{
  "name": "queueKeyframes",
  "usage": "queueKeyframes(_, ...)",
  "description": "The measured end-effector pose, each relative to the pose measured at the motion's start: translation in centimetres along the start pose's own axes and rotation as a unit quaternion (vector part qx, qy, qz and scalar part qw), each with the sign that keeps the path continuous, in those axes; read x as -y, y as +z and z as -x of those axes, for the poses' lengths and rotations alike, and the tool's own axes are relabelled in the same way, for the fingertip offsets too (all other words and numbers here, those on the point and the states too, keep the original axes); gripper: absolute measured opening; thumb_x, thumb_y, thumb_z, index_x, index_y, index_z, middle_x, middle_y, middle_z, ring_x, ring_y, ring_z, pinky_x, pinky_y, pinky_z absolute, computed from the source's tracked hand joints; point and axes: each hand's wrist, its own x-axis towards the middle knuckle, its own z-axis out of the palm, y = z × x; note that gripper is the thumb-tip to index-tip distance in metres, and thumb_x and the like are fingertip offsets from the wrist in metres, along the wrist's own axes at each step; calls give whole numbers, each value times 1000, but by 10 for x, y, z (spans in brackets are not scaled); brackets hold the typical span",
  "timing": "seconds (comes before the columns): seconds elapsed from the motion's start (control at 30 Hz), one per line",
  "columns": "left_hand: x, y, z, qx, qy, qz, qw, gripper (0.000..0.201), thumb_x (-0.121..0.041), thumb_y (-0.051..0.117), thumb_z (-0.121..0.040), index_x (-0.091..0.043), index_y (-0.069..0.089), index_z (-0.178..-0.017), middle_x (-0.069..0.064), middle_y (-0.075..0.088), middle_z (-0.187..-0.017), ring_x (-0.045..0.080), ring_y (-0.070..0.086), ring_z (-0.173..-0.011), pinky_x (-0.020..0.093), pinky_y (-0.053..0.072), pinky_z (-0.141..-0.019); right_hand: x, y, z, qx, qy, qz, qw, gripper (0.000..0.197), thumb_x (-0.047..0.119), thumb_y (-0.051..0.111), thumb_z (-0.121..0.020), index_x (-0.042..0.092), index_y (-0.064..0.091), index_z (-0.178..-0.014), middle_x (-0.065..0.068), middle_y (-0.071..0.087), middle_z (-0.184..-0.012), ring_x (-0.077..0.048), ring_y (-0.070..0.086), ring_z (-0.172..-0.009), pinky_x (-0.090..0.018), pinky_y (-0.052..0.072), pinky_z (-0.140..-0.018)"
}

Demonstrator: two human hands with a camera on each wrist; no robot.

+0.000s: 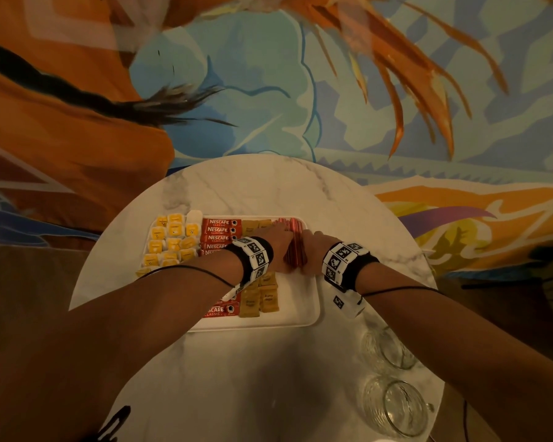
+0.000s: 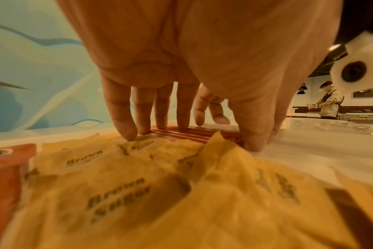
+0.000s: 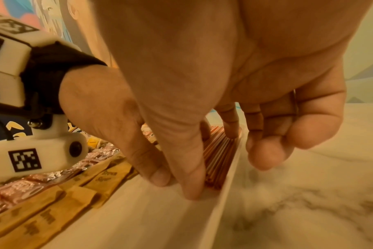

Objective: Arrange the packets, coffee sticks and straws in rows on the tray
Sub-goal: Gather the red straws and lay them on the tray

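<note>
A white tray (image 1: 300, 317) on a marble table holds yellow packets (image 1: 173, 240) at the left, then red coffee sticks (image 1: 219, 231), then brown sugar packets (image 1: 259, 301). A bundle of red straws (image 1: 296, 247) lies along its right rim. My left hand (image 1: 276, 247) rests on the bundle's left side, its straight fingers (image 2: 126, 128) touching the straws (image 2: 181, 134). My right hand (image 1: 313, 250) straddles the straws (image 3: 219, 155) and the tray rim (image 3: 224, 202). Its thumb (image 3: 189, 176) presses at their near end, and the outer fingers hang loosely beyond the rim. Neither hand lifts anything.
Two clear glass mugs (image 1: 387, 349) (image 1: 396, 406) stand on the round table (image 1: 253, 186) near its front right edge, close to my right forearm. A painted wall rises behind the table. Another person (image 2: 328, 104) stands far off to the right.
</note>
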Motion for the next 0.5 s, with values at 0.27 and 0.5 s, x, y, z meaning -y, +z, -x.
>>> queueKeyframes(0.27, 0, -5, 5, -1, 9, 17, 1000, 61, -51, 78, -74, -21, 57, -123, 5, 55, -125, 23, 59, -106, 37, 53, -94, 1, -1, 2, -3, 8, -2, 1000, 60, 40, 73, -74, 17, 46, -123, -10, 57, -113, -31, 65, -96, -35, 52, -75)
queueKeyframes(0.5, 9, -9, 9, 13, 16, -2, 1000, 70, -51, 82, -70, -20, 56, -127, 4, 54, -126, 23, 59, -105, 35, 52, -92, 0, -2, 5, 1, 5, 1, 1000, 59, 34, 72, -79, 15, 45, -127, -12, 57, -115, -30, 65, -97, -32, 45, -71)
